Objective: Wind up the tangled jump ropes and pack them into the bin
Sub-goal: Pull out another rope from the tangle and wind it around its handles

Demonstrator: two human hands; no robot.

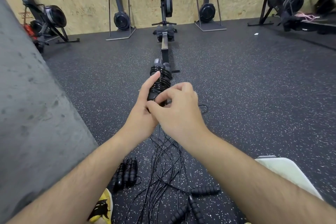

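A black jump rope (pixel 161 78) is wound in tight coils around its two handles, held up over the floor. My left hand (pixel 145 103) grips the bundle from the left, thumb lying along the coils. At the bundle's lower end my right hand (pixel 179 107) pinches the rope's loose end with curled fingers. Below my arms a tangle of loose black ropes (pixel 163 165) spreads on the floor, with foam handles (pixel 205 190) at its lower right. Two wound rope bundles (pixel 125 172) lie on the floor at the left. A white bin (pixel 289 172) shows partly at the lower right, behind my right forearm.
A grey concrete wall (pixel 32 105) runs along the left. A rowing machine (pixel 164 23) stands straight ahead on the speckled rubber floor, with more machines (pixel 120 16) along the plywood wall. A yellow shoe (pixel 103 207) is at the bottom edge.
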